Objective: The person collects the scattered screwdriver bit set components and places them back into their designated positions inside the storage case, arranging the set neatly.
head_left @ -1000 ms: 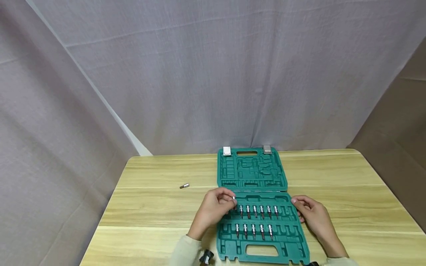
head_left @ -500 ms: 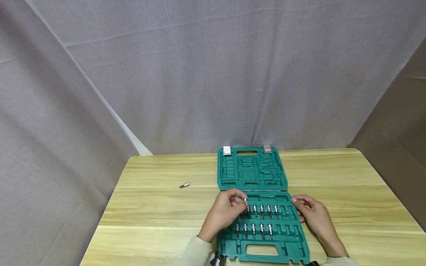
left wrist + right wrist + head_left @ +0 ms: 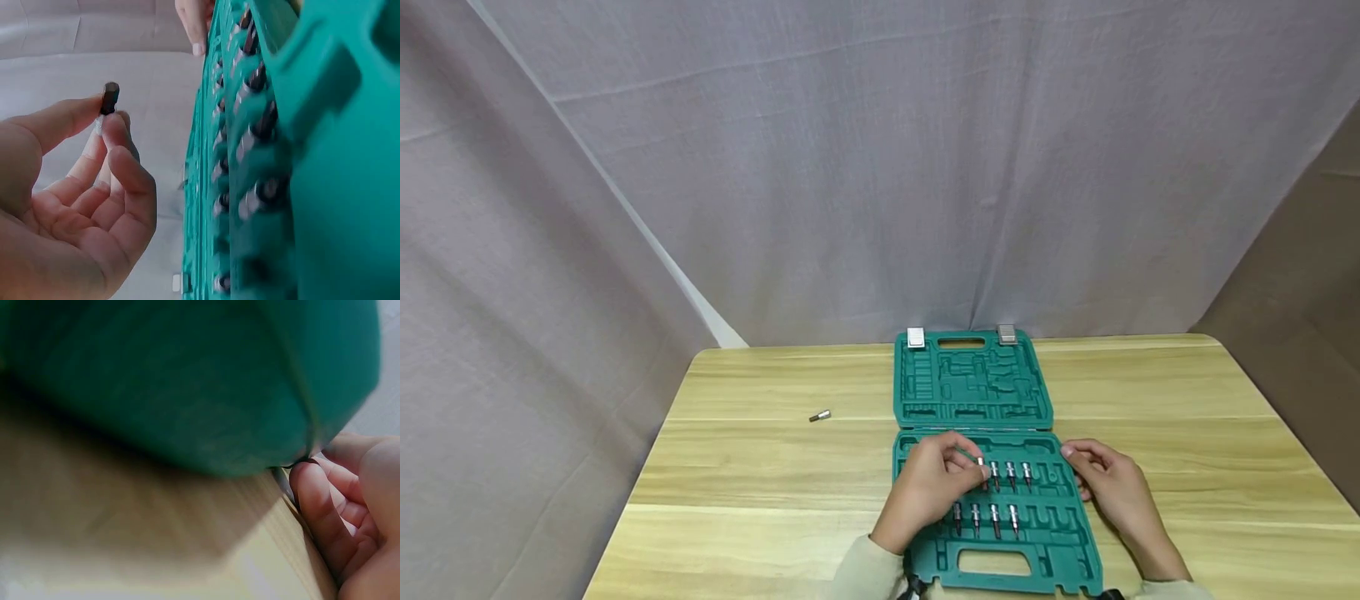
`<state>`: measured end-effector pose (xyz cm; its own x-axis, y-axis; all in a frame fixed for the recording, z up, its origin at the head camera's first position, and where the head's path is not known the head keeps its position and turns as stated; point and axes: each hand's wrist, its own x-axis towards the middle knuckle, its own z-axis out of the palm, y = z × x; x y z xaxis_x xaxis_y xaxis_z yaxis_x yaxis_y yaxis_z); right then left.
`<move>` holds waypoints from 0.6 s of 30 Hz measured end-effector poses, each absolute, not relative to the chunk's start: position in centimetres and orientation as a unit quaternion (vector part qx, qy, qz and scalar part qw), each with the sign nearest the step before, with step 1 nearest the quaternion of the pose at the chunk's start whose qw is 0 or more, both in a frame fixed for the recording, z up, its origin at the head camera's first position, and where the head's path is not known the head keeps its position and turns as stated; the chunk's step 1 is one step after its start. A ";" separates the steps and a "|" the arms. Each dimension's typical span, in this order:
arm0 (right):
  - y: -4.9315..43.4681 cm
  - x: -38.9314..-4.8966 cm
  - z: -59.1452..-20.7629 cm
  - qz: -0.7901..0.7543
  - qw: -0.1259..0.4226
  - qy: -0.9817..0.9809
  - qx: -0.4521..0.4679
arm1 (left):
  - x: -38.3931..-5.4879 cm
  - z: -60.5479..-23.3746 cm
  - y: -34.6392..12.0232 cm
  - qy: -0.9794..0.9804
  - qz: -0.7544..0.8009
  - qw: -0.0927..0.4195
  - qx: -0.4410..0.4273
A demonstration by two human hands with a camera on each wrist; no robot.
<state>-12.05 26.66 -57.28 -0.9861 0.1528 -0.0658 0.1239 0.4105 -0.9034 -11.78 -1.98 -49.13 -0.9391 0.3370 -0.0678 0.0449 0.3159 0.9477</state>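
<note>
My left hand [image 3: 928, 492] pinches a bit socket [image 3: 110, 98] between thumb and fingertips, above the upper row of the open green tool case [image 3: 992, 560]. This socket has a silver base and a dark bit end, which points up in the left wrist view. Several similar bit sockets [image 3: 1011, 475] sit in slots in two rows, partly hidden by the hand. At the case's right edge, my right hand [image 3: 1108, 492] holds the rim, thumb on top and fingers curled at the side. The right wrist view shows its fingers [image 3: 312, 487] against the green shell.
Another bit socket [image 3: 820, 416] lies alone on the wooden table [image 3: 760, 475], left of the case. The raised lid [image 3: 972, 379] with two metal latches [image 3: 915, 337] leans back near the grey curtain [image 3: 850, 183].
My left hand has moved right along the upper row, carrying the pinched bit socket. The right hand keeps its place on the case edge. The view has shifted slightly.
</note>
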 end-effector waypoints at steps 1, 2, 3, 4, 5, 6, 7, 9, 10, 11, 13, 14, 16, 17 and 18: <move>26.6 -12.1 -57.3 0.539 0.014 -0.839 -0.082 | -11.7 -49.2 -1.8 0.801 0.574 0.125 0.121; 26.6 -12.1 -57.3 0.540 0.013 -0.838 -0.081 | -11.7 -49.2 -1.6 0.800 0.575 0.122 0.122; 26.6 -12.1 -57.3 0.539 0.012 -0.838 -0.079 | -11.6 -49.3 -1.4 0.798 0.578 0.121 0.124; 26.6 -12.2 -57.3 0.538 0.012 -0.840 -0.076 | -11.6 -49.3 -1.2 0.797 0.580 0.119 0.123; 26.6 -12.2 -57.3 0.536 0.012 -0.841 -0.074 | -11.5 -49.3 -1.0 0.796 0.581 0.116 0.124; 26.6 -12.3 -57.2 0.534 0.013 -0.842 -0.073 | -11.5 -49.4 -0.8 0.796 0.582 0.115 0.124; 26.6 -12.3 -57.2 0.533 0.014 -0.843 -0.071 | -11.4 -49.4 -0.6 0.795 0.583 0.114 0.123; 26.6 -12.4 -57.2 0.530 0.016 -0.845 -0.069 | -11.3 -49.6 -0.1 0.794 0.584 0.115 0.122; 26.6 -12.5 -57.2 0.530 0.017 -0.845 -0.070 | -11.3 -49.7 0.1 0.794 0.584 0.118 0.123; 26.7 -12.5 -57.2 0.530 0.018 -0.844 -0.072 | -11.2 -49.8 0.3 0.794 0.583 0.120 0.123; 26.7 -12.4 -57.2 0.530 0.017 -0.844 -0.074 | -11.0 -50.1 0.8 0.795 0.580 0.128 0.123; 26.8 -12.4 -57.3 0.530 0.017 -0.844 -0.074 | -10.9 -50.2 1.0 0.797 0.576 0.131 0.124; 26.8 -12.3 -57.4 0.531 0.016 -0.844 -0.077 | -10.8 -50.5 1.5 0.804 0.565 0.138 0.123; 26.8 -12.3 -57.4 0.530 0.016 -0.844 -0.077 | -10.7 -50.7 1.8 0.809 0.557 0.140 0.121; 26.8 -12.2 -57.5 0.531 0.015 -0.844 -0.078 | -10.6 -50.7 2.0 0.815 0.549 0.142 0.118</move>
